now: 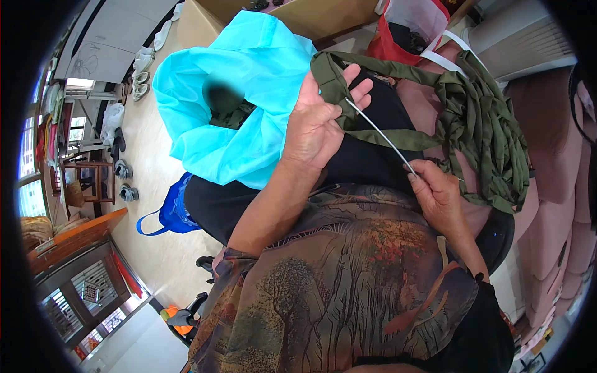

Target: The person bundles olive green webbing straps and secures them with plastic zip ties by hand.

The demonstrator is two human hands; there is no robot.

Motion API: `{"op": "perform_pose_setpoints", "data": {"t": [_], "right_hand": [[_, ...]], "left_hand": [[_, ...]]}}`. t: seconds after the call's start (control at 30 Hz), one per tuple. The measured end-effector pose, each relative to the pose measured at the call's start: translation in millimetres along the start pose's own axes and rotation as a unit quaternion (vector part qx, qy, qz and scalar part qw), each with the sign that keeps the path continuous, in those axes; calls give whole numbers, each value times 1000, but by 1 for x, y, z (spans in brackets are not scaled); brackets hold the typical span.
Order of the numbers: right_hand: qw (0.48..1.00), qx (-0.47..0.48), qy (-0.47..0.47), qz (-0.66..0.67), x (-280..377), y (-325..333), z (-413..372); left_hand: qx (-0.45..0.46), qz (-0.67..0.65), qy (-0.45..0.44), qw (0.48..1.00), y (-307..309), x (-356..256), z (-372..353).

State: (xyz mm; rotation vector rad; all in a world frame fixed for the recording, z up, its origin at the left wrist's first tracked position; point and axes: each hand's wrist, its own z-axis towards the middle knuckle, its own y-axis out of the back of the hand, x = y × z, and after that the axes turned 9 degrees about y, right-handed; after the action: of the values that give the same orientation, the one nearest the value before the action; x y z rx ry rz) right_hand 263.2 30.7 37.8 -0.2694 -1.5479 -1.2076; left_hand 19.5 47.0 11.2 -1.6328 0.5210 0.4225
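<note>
My left hand (314,127) is palm up with its thumb bent in, holding a dark green fabric strip (331,78) that lies across the fingers. A thin metal rod (380,135) slants from that strip down to my right hand (437,191), which pinches its lower end between thumb and fingers. The rod's upper tip meets the strip beside my left fingers. From there the green fabric runs right into a heaped bundle of strips (482,137). Bright turquoise cloth (205,68), bunched up with dark green material inside its fold, lies left of my left hand.
A cardboard box (323,22) stands at the far side, with a red bag (407,28) to its right. The pink sofa (544,137) is on the right. On the left floor are a blue bag (171,211) and several shoes (142,74).
</note>
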Motion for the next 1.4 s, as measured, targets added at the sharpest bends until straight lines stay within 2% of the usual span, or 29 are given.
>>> {"op": "perform_pose_setpoints", "data": {"t": [0.4,1.0,1.1,1.2,1.4], "right_hand": [[999,-24,8,24,0,7,-5],[1000,16,-14,-23,-4,1,4],[999,-13,15,-30,-6,-4,11],[998,-41,-20,33,-6,-10,13],[995,-55,-37,77,-15,-18,18]], "left_hand": [[-1,6,0,1000,1,0,0],[24,14,9,1000,-2,7,1],[33,9,40,999,-5,14,0],[35,2,69,997,-5,18,0],[25,-36,112,993,-1,40,2]]}}
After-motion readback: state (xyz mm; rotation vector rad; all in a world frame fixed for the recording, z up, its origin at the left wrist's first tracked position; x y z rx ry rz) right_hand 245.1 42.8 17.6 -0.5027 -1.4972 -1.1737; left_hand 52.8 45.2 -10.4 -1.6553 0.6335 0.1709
